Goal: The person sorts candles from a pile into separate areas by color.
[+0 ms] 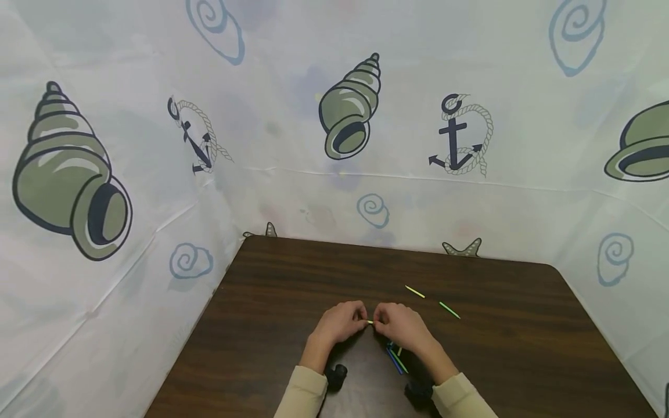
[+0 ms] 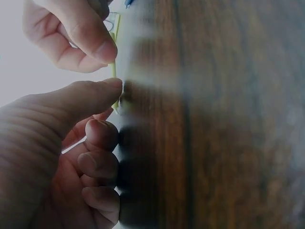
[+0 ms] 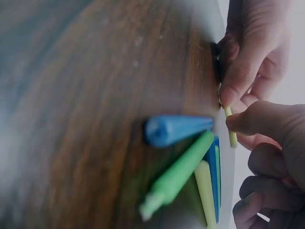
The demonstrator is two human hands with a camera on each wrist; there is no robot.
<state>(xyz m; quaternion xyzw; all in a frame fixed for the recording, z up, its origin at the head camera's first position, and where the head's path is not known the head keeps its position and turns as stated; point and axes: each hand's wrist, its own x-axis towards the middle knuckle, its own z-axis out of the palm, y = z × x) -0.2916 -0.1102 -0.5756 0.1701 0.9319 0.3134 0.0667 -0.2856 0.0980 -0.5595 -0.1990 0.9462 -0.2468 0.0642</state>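
A thin yellow candle is held level between both hands, close above the brown table. My left hand pinches one end between thumb and forefinger, its other fingers curled, as the left wrist view shows. The other end is pinched by the thumb and fingers of my right hand. Beside the right hand lies a small loose pile: a blue candle, a green candle and a pale yellow candle, with more partly hidden behind them.
Farther back on the wooden table lie another yellow candle and another green candle, apart from each other. A white curtain printed with shells and anchors hangs behind the table and along its sides.
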